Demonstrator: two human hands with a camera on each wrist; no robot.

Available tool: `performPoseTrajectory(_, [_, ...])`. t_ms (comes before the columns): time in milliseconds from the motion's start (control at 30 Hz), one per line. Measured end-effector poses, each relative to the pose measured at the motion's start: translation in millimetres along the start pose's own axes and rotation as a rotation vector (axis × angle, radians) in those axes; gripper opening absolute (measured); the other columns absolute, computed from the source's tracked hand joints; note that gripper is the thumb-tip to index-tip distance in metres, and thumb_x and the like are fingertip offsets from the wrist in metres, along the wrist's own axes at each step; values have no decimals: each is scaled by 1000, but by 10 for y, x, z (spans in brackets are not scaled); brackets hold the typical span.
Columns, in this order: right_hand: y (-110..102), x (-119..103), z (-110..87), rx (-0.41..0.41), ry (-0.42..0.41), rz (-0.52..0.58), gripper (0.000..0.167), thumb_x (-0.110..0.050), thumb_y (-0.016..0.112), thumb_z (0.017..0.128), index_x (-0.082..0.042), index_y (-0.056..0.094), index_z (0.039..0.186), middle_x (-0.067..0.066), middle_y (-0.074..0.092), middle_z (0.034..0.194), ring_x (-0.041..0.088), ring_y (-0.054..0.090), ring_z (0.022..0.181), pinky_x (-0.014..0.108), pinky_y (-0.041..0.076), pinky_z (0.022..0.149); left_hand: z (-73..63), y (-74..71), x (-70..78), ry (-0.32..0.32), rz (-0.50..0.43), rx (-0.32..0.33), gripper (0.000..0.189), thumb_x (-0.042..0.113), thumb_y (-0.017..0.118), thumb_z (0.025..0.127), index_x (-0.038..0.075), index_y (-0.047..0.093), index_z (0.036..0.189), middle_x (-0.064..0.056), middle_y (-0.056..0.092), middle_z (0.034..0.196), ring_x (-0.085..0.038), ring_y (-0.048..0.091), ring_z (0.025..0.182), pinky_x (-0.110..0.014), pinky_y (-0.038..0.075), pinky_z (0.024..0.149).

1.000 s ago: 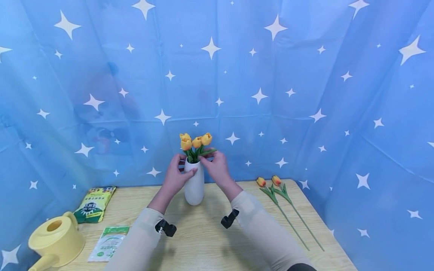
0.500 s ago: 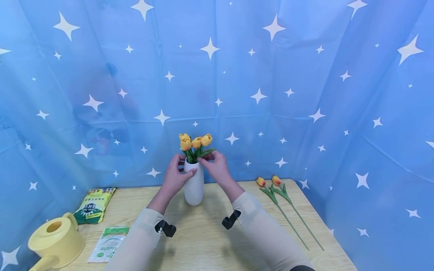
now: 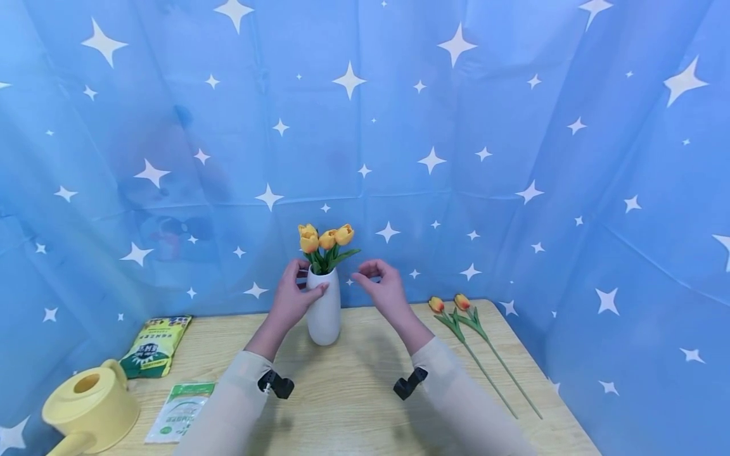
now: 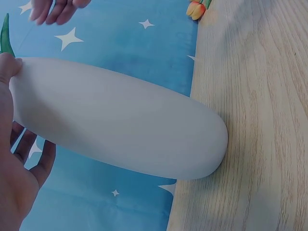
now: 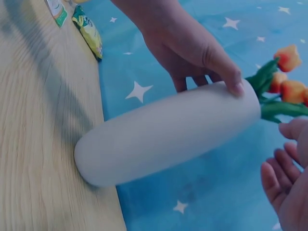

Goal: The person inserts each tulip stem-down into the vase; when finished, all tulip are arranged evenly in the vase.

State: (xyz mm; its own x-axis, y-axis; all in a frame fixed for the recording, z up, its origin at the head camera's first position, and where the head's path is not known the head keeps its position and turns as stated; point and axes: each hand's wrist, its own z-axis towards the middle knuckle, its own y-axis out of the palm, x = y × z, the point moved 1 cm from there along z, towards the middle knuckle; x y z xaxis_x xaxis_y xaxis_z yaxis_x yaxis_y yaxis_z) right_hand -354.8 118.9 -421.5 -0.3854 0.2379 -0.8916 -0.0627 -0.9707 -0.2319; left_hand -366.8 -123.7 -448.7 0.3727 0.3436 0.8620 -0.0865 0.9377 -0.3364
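A white vase (image 3: 324,316) stands on the table near its back edge, with several yellow-orange tulips (image 3: 327,239) and their green leaves rising from its mouth. My left hand (image 3: 292,292) holds the vase near the top, thumb on the front and fingers round the far side. In the right wrist view that thumb lies close under the rim of the vase (image 5: 168,130). My right hand (image 3: 383,288) is in the air to the right of the vase, fingers loosely bent with nothing in them. The flower stems inside the vase are hidden.
Two orange tulips with long stems (image 3: 485,342) lie on the table at the right. At the left are a yellow watering can (image 3: 94,408), a green-and-yellow bag (image 3: 156,345) and a white-and-green packet (image 3: 181,411). A blue star-patterned curtain (image 3: 399,126) hangs behind the table.
My right hand has let go of the tulip leaves at the vase mouth and moved right and slightly down. The left hand keeps its hold on the vase.
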Motion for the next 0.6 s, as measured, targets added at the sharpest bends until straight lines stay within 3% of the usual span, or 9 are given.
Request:
performPoseTrajectory(333, [-407, 149, -156, 21, 23, -40, 21, -20, 85, 101, -10, 74, 115, 6, 73, 109, 24, 65, 103, 35, 56, 86, -9, -15, 1, -8, 10, -1, 51, 33, 87, 97, 12, 55, 132, -11, 57, 140, -37, 58, 133, -59, 53, 112])
performPoseTrajectory(600, [-726, 352, -311, 40, 53, -103, 23, -16, 83, 102, -7, 71, 120, 10, 73, 109, 30, 66, 103, 28, 57, 76, 3, -9, 1, 3, 14, -3, 52, 32, 87, 97, 12, 55, 132, -12, 57, 140, -38, 58, 133, -60, 53, 112])
